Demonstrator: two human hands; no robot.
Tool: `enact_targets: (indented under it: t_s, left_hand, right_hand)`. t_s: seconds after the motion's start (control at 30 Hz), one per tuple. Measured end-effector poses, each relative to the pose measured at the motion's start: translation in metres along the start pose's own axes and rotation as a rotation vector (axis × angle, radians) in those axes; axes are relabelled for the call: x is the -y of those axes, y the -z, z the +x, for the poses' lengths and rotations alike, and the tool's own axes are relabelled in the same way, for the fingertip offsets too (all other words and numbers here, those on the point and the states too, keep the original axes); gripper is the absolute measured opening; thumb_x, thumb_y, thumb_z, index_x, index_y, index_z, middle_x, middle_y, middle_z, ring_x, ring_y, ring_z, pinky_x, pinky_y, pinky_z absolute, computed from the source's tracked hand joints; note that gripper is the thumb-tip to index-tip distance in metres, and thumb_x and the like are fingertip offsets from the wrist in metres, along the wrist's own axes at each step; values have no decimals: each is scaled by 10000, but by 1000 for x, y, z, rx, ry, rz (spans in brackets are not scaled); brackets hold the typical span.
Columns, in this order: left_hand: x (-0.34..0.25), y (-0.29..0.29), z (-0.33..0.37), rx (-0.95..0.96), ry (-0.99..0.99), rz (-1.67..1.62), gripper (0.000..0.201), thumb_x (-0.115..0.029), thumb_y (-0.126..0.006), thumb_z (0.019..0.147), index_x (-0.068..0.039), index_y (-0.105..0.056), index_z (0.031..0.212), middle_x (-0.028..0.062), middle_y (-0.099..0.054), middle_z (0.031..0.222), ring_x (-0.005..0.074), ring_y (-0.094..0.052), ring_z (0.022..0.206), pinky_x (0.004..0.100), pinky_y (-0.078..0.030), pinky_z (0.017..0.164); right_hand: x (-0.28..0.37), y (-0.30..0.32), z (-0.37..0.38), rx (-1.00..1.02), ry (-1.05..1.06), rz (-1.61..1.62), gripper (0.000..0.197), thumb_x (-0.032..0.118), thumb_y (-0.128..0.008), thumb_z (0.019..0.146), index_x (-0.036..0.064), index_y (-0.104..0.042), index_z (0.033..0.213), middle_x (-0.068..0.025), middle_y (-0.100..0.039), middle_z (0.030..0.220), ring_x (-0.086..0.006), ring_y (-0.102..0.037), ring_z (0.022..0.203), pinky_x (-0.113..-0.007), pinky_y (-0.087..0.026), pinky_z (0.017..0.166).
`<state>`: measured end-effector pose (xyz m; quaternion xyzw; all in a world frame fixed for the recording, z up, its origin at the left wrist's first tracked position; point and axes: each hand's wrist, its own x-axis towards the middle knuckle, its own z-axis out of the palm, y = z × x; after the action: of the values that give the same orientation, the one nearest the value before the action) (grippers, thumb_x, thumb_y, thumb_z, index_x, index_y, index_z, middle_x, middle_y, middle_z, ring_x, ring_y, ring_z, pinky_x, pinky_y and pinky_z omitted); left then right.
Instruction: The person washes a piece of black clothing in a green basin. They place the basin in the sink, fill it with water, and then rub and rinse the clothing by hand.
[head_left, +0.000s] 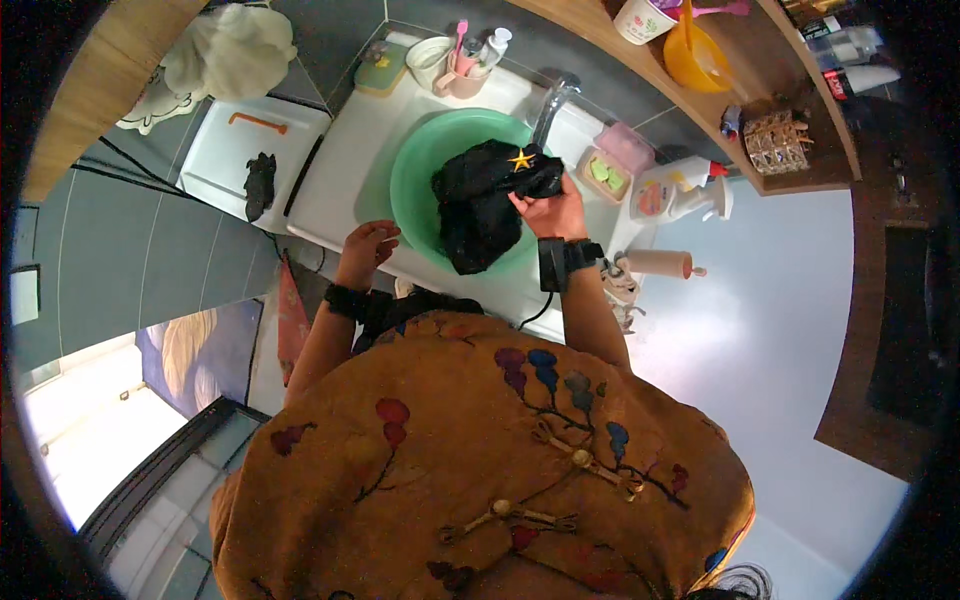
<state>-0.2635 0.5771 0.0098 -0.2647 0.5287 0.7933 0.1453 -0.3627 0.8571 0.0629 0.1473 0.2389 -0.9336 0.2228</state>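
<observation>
A wet-looking black cloth [480, 215] with a yellow star on it lies bunched in a green basin [412, 190]. It may be a garment, but its shape is folded up. My right hand [556, 212] grips the cloth's right end near the basin's rim, below the metal tap [556, 100]. To the left of the basin, my left hand [370, 246] hovers by the rim, apart from the cloth. Its fingers are loosely bent and somewhat apart, with nothing in them. Dark bands circle both wrists.
The basin sits in a white sink [350, 150]. Behind it stand a pink cup [465, 82] and a pump bottle [495, 45]. At right are an open soap box [605, 175] and a spray bottle [680, 190]. A wooden shelf [640, 65] overhangs the back right. A small dark cloth [260, 187] lies on a white surface at left.
</observation>
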Motion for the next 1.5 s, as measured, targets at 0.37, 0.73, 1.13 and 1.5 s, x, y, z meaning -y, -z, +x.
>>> enact_targets:
  t_s: [0.37, 0.73, 1.13, 1.5]
  left_hand:
    - [-3, 5, 1, -39, 37, 59, 167, -115, -437, 816, -54, -534, 938, 39, -591, 866, 106, -548, 665, 199, -432, 592]
    - [3, 21, -20, -160, 57, 101, 165, -100, -443, 805, -33, -527, 930, 54, -583, 854, 107, -537, 679, 209, -431, 602]
    - [13, 27, -2, -42, -264, 371, 154, -94, -462, 799, -28, -539, 915, 48, -589, 804, 108, -536, 614, 197, -421, 554]
    - [2, -74, 148, 146, -309, 832, 316, -178, -575, 697, -6, -546, 961, 84, -575, 893, 209, -541, 825, 299, -433, 688]
  right_hand:
    - [-35, 106, 44, -316, 436, -1040, 676, 192, -577, 711, 8, -238, 1266, -146, -438, 1115, -244, -461, 940, -297, -392, 779]
    - [-89, 118, 105, 72, -472, -2340, 984, 415, -589, 678, 75, 94, 1298, -342, -215, 1240, -467, -308, 1109, -412, -308, 914]
    - [-72, 219, 129, -96, -133, -1409, 557, 383, -550, 705, 97, -365, 1145, -94, -475, 1094, -229, -457, 986, -334, -344, 827]
    - [-49, 97, -17, -438, -52, -620, 352, 312, -533, 776, 130, -472, 1072, 5, -540, 995, -119, -477, 939, -332, -351, 811]
